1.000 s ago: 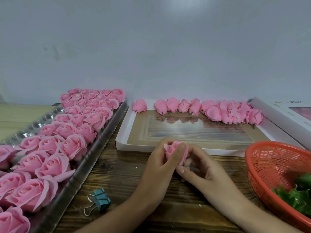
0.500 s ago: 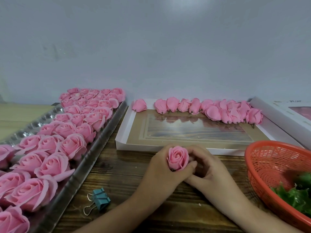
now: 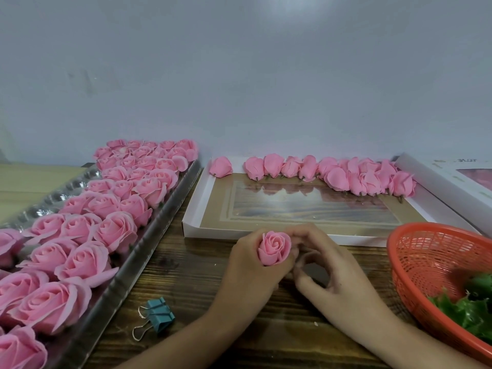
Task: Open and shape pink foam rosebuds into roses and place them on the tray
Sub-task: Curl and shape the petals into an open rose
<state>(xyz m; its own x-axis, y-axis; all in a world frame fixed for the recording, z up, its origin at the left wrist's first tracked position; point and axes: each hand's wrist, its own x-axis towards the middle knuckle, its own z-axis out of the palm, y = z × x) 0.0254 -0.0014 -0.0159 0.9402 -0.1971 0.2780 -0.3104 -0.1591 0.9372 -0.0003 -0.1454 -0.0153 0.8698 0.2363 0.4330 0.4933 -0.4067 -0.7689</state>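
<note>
A pink foam rose (image 3: 274, 247) faces up at me, its centre spiral showing. My left hand (image 3: 250, 267) grips it from below, fingers curled round its base. My right hand (image 3: 332, 272) sits right beside it, fingertips touching the rose's right side, fingers curled. A clear plastic tray (image 3: 149, 235) along the left holds several opened pink roses (image 3: 111, 230) in rows. Several closed pink rosebuds (image 3: 335, 174) lie in a row at the far edge of a white shallow box (image 3: 194, 209).
An orange plastic basket (image 3: 415, 251) with green leaves (image 3: 471, 312) sits at the right. A teal binder clip (image 3: 157, 318) lies on the wooden table by my left forearm. Another white box (image 3: 452, 179) is at the far right. A grey wall stands behind.
The rose has been turned from lying sideways between my fingers to facing up with its spiral in view, and both hands dropped slightly toward the table.
</note>
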